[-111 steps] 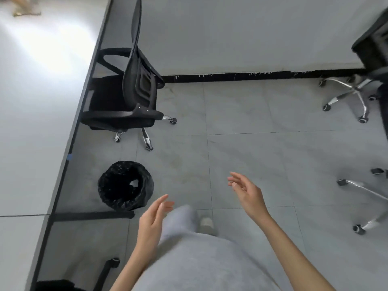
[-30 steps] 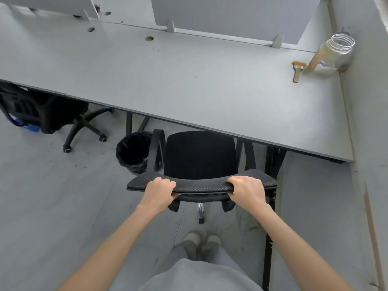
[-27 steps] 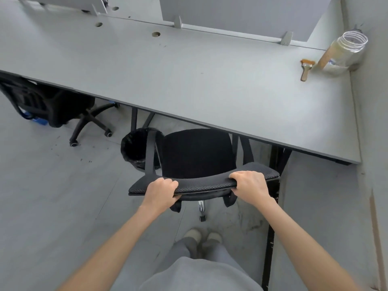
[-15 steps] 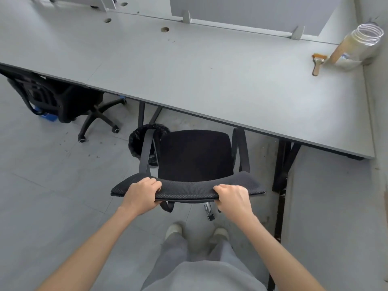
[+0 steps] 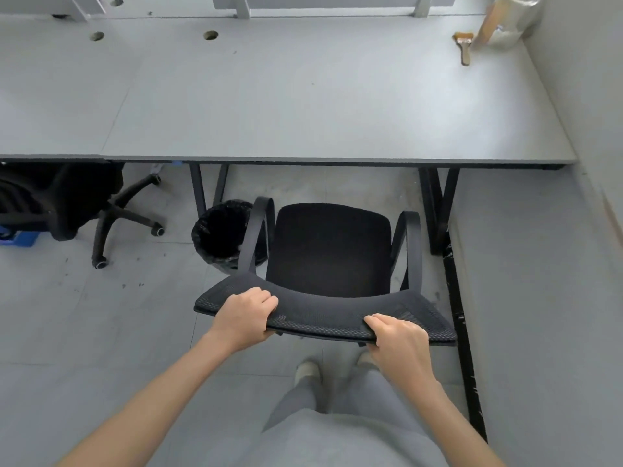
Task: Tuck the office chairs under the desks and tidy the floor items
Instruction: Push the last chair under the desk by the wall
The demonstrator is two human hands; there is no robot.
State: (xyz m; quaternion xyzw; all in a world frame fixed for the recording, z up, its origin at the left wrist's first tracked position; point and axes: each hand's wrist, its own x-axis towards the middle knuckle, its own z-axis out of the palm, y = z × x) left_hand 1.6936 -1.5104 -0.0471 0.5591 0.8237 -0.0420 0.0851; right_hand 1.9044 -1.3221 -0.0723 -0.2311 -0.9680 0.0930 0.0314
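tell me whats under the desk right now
Under the desk edge: black desk legs, a second black office chair tucked in at left, and a blue item beside it. Anything farther under is hidden by the desktop. The trash bin stands just outside the edge.

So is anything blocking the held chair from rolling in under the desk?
Nothing stands straight ahead of the chair: the floor under the desk between its black legs shows bare. The lined bin sits right at the chair's left armrest, so it may get nudged. Left hand and right hand both grip the backrest.
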